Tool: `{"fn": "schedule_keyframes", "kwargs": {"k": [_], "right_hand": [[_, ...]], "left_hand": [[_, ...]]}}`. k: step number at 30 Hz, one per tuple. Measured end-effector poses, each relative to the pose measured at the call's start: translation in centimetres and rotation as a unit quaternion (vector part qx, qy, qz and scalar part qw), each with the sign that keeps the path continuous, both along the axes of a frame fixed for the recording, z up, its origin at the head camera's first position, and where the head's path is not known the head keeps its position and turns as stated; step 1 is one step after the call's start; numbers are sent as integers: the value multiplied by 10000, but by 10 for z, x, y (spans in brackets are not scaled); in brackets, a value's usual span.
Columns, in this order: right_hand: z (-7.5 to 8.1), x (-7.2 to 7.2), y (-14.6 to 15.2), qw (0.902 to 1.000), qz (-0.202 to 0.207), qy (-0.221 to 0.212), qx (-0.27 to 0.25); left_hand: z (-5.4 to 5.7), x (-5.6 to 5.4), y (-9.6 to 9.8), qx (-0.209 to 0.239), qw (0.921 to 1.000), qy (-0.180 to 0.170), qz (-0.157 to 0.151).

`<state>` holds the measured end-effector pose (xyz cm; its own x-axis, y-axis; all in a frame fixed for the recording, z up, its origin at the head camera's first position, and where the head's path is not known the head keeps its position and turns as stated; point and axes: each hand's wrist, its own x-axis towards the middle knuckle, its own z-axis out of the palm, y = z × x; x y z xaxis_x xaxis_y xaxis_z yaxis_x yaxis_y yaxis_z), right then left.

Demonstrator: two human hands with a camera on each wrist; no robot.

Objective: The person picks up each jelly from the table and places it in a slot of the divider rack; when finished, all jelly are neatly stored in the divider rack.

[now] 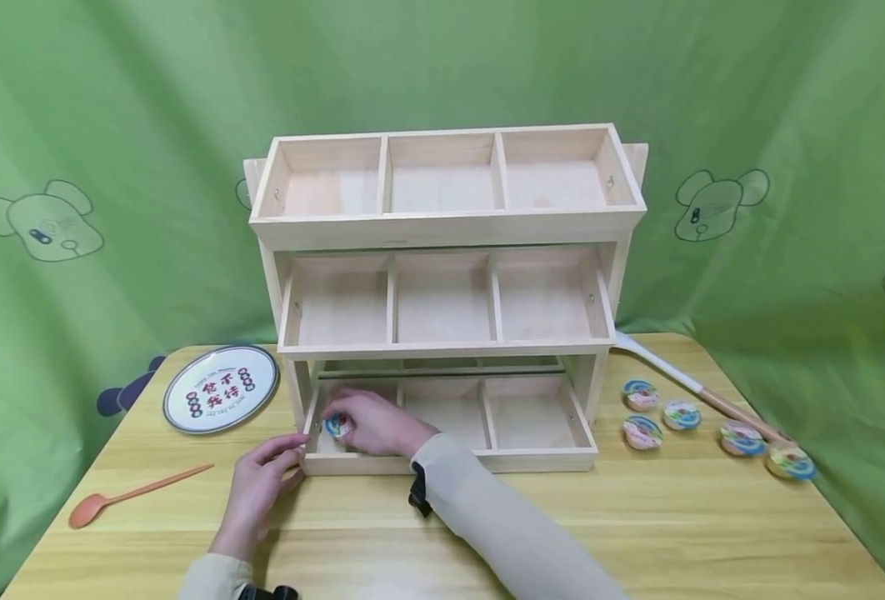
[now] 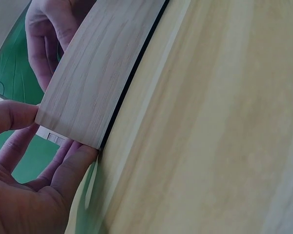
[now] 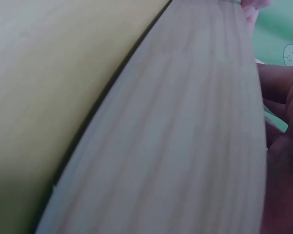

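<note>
Jelly cup [image 1: 335, 426]: where is it?

– Pinched in the right grip [image 1: 375, 423], inside the left compartment [image 1: 327, 447] of the bottom tray [image 1: 450, 462]; whether it touches the bottom, I can't tell. Left of it, the left grip [image 1: 258, 487] holds the tray's corner.

– Which step, then?

– Placing, I'd judge; next calls for setting it down and letting go, tray steadied.

– And around?

– Wood-grained table [image 1: 382, 542] beneath both grips, five more jelly cups [image 1: 642, 433] right of the right one, orange spoon [image 1: 88, 510] left of the left, green curtain [image 1: 442, 58] beyond.
</note>
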<state>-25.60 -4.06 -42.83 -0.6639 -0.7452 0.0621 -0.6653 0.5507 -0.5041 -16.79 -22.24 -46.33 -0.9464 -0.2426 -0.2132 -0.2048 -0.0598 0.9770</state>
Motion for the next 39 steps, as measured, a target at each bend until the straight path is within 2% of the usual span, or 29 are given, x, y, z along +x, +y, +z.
{"fn": "schedule_keyframes", "kwargs": {"k": [5,12,17,24,34,39], "right_hand": [[-5,-2,-5,10000,26,69,15],[-10,-2,-13,9998,106,-118,-108],[-11,-2,-13,9999,150,-64,-57],[3,4,-1,10000,58,35,65],[29,23,35,9977,-253,-568,-257],[37,30,56,9983,-241,-484,-224]], "left_hand": [[0,1,0,21,10000,4,-52],[-2,1,-4,69,10000,6,-52],[-2,1,-3,62,9999,55,-79],[-2,0,-2,35,9999,52,-95],[-1,0,-2,66,9999,45,-86],[-2,0,-1,79,9999,30,-91]]}}
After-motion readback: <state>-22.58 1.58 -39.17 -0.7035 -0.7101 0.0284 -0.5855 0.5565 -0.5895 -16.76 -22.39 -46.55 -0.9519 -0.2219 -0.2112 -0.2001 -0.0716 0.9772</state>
